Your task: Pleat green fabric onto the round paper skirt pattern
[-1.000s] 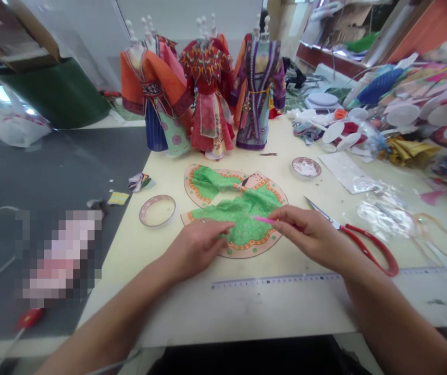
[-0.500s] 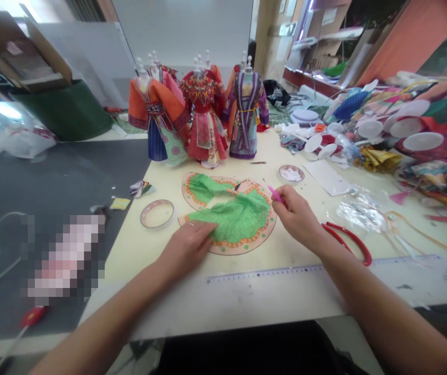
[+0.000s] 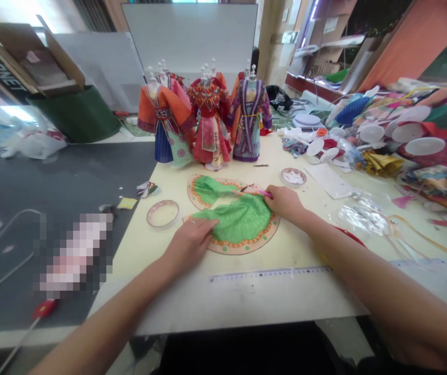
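Observation:
A green patterned paper garment piece (image 3: 236,219) with an orange border lies flat on the cream table (image 3: 286,291). My left hand (image 3: 190,240) presses its lower left edge with the fingers curled down on it. My right hand (image 3: 284,202) rests at the piece's upper right edge, pinched round a thin pink stick (image 3: 263,192) whose tip points left over the paper.
Three dressed miniature mannequins (image 3: 208,120) stand behind the piece. Two small round dishes (image 3: 162,213) (image 3: 293,176) flank it. A ruler (image 3: 270,273) lies along the front. Red scissor handles (image 3: 350,235) peek out behind my right forearm. White discs, fabric and plastic bags crowd the right side.
My right hand has moved forward and left from beside the scissors to the piece's upper right edge, still holding the pink stick. My left hand stays on the paper. The view has tilted up.

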Demonstrator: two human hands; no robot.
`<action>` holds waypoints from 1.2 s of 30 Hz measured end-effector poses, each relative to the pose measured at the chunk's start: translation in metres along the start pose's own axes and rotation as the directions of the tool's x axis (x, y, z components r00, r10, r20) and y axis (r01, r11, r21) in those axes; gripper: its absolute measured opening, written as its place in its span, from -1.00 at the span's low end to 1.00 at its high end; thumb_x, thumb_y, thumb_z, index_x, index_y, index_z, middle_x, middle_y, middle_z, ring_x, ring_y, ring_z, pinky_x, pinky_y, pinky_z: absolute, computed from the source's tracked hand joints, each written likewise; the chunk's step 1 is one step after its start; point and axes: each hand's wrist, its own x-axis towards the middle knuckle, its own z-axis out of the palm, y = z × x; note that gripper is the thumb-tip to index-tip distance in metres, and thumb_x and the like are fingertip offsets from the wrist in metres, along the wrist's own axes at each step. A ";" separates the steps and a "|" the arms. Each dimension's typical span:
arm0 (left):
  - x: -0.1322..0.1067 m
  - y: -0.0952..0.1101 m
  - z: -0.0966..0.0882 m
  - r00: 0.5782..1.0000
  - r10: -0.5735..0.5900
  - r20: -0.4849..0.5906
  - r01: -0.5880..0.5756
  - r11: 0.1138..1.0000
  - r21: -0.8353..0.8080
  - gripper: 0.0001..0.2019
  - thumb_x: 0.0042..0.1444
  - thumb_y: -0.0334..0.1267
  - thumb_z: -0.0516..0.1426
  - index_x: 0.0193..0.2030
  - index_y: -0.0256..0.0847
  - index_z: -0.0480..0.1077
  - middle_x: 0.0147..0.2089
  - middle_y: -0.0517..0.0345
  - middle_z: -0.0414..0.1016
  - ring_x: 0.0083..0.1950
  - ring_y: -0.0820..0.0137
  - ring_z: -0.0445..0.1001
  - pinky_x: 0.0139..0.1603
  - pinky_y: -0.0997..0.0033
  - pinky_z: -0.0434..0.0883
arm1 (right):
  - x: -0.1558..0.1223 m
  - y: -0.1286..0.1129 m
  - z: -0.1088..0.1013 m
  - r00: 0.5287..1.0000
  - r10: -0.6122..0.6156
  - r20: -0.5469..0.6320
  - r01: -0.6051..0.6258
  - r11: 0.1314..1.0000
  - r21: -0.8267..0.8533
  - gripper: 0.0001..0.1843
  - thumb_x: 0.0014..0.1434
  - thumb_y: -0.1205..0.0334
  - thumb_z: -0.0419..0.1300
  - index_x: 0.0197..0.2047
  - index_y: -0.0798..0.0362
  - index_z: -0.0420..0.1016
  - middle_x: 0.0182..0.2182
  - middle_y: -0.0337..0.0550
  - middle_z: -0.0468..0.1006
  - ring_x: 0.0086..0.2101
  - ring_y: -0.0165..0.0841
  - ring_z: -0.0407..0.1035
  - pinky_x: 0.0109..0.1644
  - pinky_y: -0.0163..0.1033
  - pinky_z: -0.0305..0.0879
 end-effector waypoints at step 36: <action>-0.028 0.029 -0.006 0.927 0.371 0.059 -0.370 0.929 -0.026 -0.72 0.11 -0.44 0.05 -0.01 -0.39 0.30 -0.18 -0.10 0.50 -0.13 0.23 0.43 -0.12 0.18 0.43 | 0.017 -0.078 0.001 0.958 -0.284 0.031 0.284 0.959 0.001 -0.73 0.20 0.15 -0.02 -0.25 0.12 0.43 -0.31 0.08 0.55 -0.29 -0.17 0.43 -0.28 -0.21 0.20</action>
